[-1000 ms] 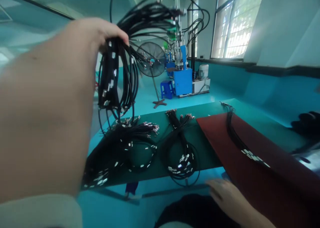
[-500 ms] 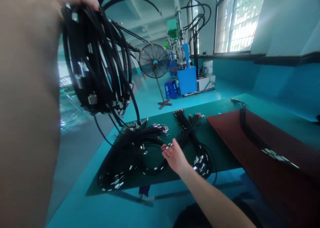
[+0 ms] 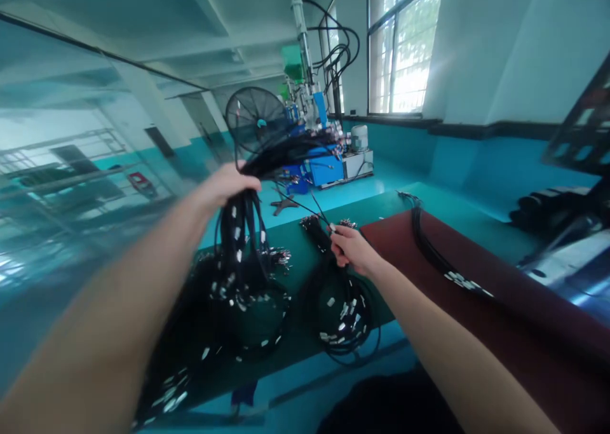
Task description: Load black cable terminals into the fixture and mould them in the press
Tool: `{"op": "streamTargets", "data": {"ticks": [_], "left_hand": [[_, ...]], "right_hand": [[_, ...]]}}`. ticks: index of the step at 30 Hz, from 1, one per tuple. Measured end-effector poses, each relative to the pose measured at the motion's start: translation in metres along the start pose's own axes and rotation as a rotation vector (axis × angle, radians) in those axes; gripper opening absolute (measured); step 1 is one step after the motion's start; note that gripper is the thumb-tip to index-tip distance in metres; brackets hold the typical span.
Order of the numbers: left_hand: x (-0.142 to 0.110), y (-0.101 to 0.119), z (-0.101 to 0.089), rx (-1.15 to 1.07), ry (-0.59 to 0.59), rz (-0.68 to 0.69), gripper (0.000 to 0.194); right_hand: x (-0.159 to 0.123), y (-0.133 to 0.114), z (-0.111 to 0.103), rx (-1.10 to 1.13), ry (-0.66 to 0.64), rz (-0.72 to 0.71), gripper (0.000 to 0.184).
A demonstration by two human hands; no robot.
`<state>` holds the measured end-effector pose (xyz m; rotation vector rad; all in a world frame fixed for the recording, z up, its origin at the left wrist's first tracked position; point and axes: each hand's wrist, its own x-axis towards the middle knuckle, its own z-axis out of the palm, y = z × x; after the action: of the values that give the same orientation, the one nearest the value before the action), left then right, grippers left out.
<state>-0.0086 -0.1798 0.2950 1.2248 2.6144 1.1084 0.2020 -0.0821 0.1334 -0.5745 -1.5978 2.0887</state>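
A thick bundle of black cables (image 3: 245, 230) with white labels hangs from my left hand (image 3: 233, 183), which is closed around it above the table. Its metal-tipped ends (image 3: 333, 138) stick out to the right. My right hand (image 3: 350, 246) pinches thin black cable ends (image 3: 325, 217), a little above the table. Below it lies a coiled cable bundle (image 3: 347, 319) with white labels. To the left, under the lifted bundle, another heap of black cables (image 3: 190, 332) rests on the green tabletop (image 3: 295, 234). Motion blurs my left arm and the lifted bundle.
A dark red board (image 3: 405, 243) lies at the right, with a separate cable bundle (image 3: 431, 250) across it. Beyond the table stand a pedestal fan (image 3: 255, 113) and a machine with a blue cabinet (image 3: 326, 167). Black items (image 3: 548, 205) are at the far right.
My left hand has come down and away from the camera with its cable bundle. My right hand has risen slightly, still pinching cable ends. The view has swung to the right.
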Motion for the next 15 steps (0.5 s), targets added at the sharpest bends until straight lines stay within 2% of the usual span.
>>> {"op": "streamTargets", "data": {"ticks": [4, 8, 11, 15], "left_hand": [[-0.005, -0.016, 0.068, 0.064, -0.133, 0.109, 0.040], [-0.001, -0.015, 0.126, 0.315, -0.227, 0.157, 0.049], [0.000, -0.017, 0.176, 0.450, -0.309, 0.098, 0.054], [-0.008, -0.038, 0.242, 0.483, -0.366, -0.039, 0.049]], "right_hand": [[0.018, 0.035, -0.036, -0.046, 0.108, 0.078, 0.015], [0.035, 0.061, -0.045, -0.141, 0.097, 0.161, 0.012], [0.051, 0.076, -0.051, -0.294, 0.080, 0.242, 0.009], [0.058, 0.099, -0.067, -0.510, 0.207, 0.232, 0.008]]}}
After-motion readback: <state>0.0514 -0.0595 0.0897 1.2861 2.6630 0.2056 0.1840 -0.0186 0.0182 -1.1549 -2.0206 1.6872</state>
